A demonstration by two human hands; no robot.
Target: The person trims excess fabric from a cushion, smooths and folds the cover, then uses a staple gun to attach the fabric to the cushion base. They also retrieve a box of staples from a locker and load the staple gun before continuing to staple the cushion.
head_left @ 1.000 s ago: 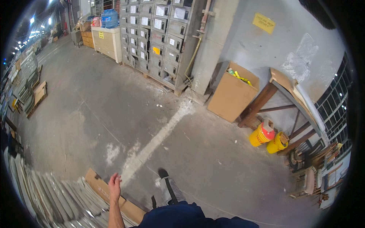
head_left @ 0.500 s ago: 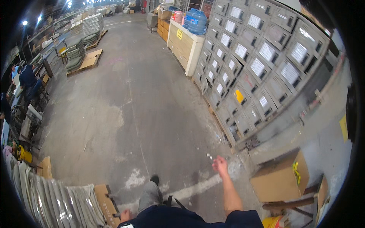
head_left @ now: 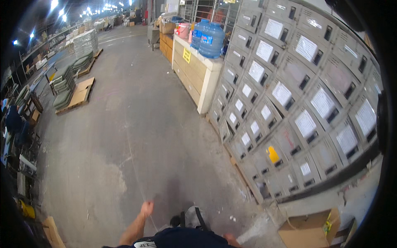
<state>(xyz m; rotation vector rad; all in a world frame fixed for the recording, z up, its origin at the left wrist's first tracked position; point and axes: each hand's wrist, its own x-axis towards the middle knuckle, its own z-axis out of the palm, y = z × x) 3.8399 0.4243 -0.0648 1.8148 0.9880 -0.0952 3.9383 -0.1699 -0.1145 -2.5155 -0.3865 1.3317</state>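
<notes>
My left hand (head_left: 147,208) swings forward over the concrete floor (head_left: 111,177), its fingers curled in. Nothing shows in it, and it touches nothing. Low at the bottom edge, beside my dark shirt, only part of my right hand (head_left: 231,240) comes into view. Its fingers are too hidden to read. The nearest thing to it is an open cardboard box (head_left: 306,227) standing to the right.
Grey lockers (head_left: 285,95) with paper labels line the right side. Beyond them, a pale counter (head_left: 194,74) carries blue water jugs (head_left: 211,40). On the left, stacked cushions (head_left: 64,84) rest on a pallet (head_left: 78,96). People sit at work along the far left edge.
I have walked forward, so the lockers and counter are nearer. My left hand has swung ahead while my right hand has dropped back. The wrapped stack at lower left has left the view.
</notes>
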